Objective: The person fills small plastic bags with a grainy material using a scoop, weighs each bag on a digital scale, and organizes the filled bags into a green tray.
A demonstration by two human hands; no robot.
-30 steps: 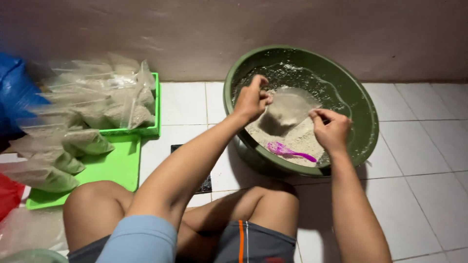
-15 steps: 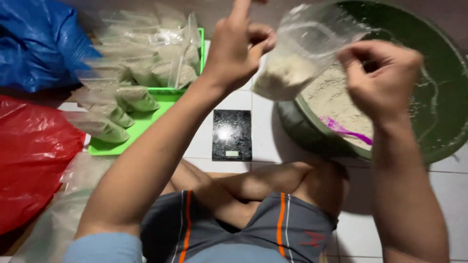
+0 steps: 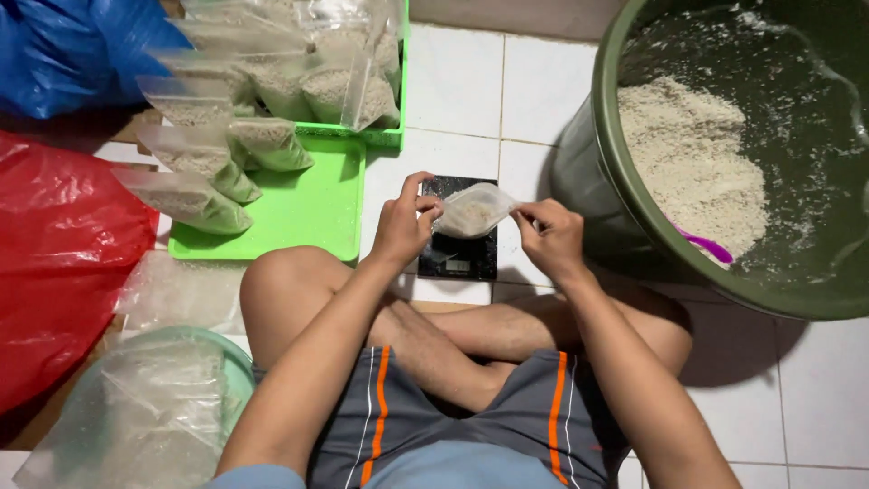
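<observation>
A small clear plastic bag (image 3: 472,211) partly filled with pale grain rests on a black digital scale (image 3: 460,255) on the white tiled floor. My left hand (image 3: 405,222) pinches the bag's left top corner. My right hand (image 3: 552,237) pinches its right top corner. Both hands hold the bag's mouth over the scale. To the right stands a big green basin (image 3: 608,145) holding a heap of the same pale grain (image 3: 688,167), with a purple scoop (image 3: 708,246) lying at its near edge.
Several filled clear bags (image 3: 262,91) lie on green trays (image 3: 299,213) at the upper left. A blue plastic bag (image 3: 63,50) and a red one (image 3: 63,263) sit at the far left. A bowl of empty clear bags (image 3: 145,407) is at the lower left. My crossed legs are below.
The bag came out of the basin, was lifted up, and now sits lowered on the scale. My view shifted left and down, toward the scale and trays.
</observation>
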